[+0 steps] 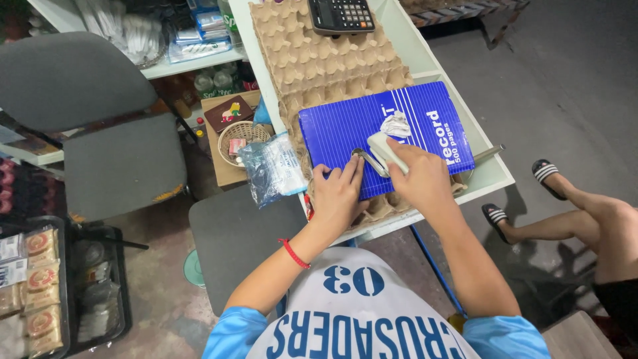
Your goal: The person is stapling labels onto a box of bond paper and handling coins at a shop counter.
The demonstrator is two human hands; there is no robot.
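Working down from the counter (493, 174), we see our blue book (345, 136) atop egg trays (319, 63). Our right hand (422, 178) grasps a white stapler (385, 151), its long axis pointing toward 10 o'clock; left hand (337, 193) fingers (352, 169) lie released, flat at its 8 o'clock.

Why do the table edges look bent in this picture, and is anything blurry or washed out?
Head view: the wide lens bows straight lines, so the white table edge slants and curves. The hands, left hand and right hand, and the blue book are sharp. Lighting is even, with soft shadows on the floor and mild glare on the small white tool.
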